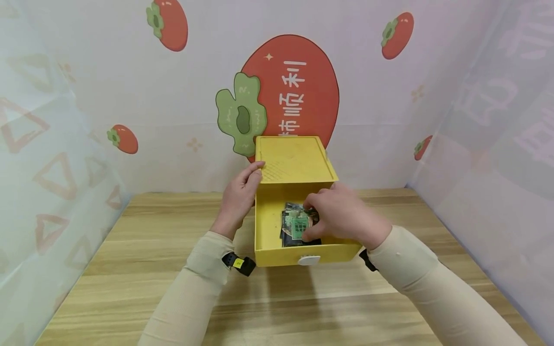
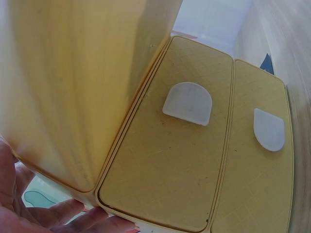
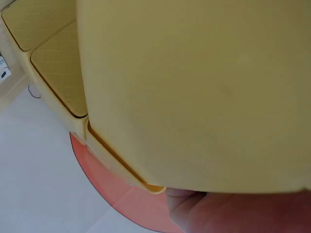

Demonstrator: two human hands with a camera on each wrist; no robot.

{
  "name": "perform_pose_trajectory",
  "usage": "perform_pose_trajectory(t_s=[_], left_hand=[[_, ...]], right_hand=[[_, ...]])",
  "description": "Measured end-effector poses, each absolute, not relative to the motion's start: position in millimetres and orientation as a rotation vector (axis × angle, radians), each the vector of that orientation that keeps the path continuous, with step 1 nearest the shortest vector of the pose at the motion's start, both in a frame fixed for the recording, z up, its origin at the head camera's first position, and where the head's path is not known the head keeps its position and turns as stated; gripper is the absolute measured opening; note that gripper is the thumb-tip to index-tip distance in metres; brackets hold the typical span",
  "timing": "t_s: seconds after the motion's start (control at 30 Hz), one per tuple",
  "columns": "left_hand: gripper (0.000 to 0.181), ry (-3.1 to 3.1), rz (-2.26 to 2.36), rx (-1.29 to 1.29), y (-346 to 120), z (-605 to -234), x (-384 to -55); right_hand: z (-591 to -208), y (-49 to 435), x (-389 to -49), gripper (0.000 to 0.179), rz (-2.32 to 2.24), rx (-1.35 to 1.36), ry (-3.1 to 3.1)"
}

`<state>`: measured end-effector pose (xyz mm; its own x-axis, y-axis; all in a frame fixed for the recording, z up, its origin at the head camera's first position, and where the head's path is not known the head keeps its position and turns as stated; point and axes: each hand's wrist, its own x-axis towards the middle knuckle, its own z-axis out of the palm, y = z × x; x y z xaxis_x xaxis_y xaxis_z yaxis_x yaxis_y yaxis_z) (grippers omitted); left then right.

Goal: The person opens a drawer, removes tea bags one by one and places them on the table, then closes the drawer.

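A yellow drawer cabinet (image 1: 294, 158) stands on the table with its top drawer (image 1: 268, 257) pulled out toward me. In the drawer lies a small pile of dark sachets (image 1: 298, 226), the uppermost with a green label. My right hand (image 1: 342, 211) reaches over the drawer's right side, its thumb and fingers curled about the sachets' right edges. My left hand (image 1: 240, 197) rests against the cabinet's left side, fingertips at the top edge. Seen from the left wrist, the fingers (image 2: 68, 208) lie stretched along the cabinet's side. The drawer wall hides most of the right hand in the right wrist view.
Beneath the pulled-out drawer are two shut drawers with white tab handles (image 2: 188, 103). Another white handle (image 1: 309, 260) sits on the open drawer's front. Wood-grain tabletop (image 1: 164, 269) surrounds the cabinet, and a printed fabric wall (image 1: 195, 96) rises close behind.
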<state>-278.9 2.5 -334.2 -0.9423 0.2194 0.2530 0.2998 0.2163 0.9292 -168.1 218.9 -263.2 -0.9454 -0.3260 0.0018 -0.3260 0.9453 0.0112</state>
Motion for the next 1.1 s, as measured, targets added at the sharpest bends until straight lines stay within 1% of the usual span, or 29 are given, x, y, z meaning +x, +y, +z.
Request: perform_pose_trajectory(t_s=[0.2, 0.47, 0.87, 1.1], left_hand=[[0.042, -2.391, -1.879, -0.516, 2.8, -332.7, -278.3], [0.042, -2.378, -1.89, -0.533, 3.0, -331.7, -277.8], [0.042, -2.392, -1.877, -0.517, 3.1, -332.4, -278.0], [0.043, -2.397, -1.872, -0.512, 1.9, -332.3, -278.2]], right_hand=[[-265.1, 216.6, -169.3, 0.058, -0.117, 0.495, -3.107], [-266.0, 214.2, -169.4, 0.054, -0.143, 0.44, -3.112], [-265.1, 212.7, -165.5, 0.064, -0.05, 0.389, -3.103], [-264.9, 213.5, -164.5, 0.063, 0.029, 0.399, -3.094]])
